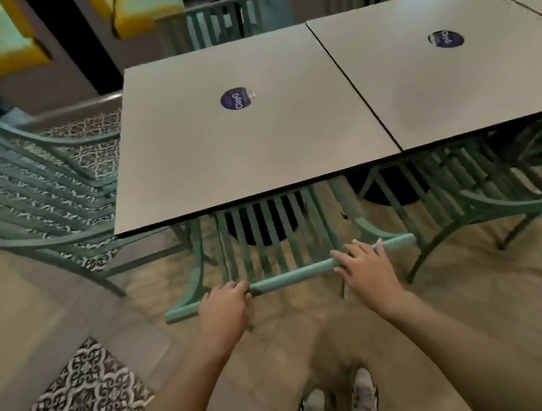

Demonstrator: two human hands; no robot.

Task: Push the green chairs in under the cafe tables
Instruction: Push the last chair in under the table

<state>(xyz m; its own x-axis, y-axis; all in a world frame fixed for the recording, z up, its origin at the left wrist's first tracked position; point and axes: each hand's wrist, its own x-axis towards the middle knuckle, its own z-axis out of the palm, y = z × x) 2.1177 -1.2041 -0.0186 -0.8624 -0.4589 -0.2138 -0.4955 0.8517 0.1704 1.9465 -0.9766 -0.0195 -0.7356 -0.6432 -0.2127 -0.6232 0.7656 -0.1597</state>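
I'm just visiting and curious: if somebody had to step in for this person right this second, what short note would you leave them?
Left hand: fingers curled over the top rail of the middle green chair.
Right hand: fingers fairly straight, resting on the same rail further right.
That chair's seat is already under the near table; its back stands just outside the table edge.
The right-hand chair also sits partly under the next table.
The chair on the left stands beside the table's end and looks still pulled out.
Left to do: finish this push if it goes further, then likely the left chair.
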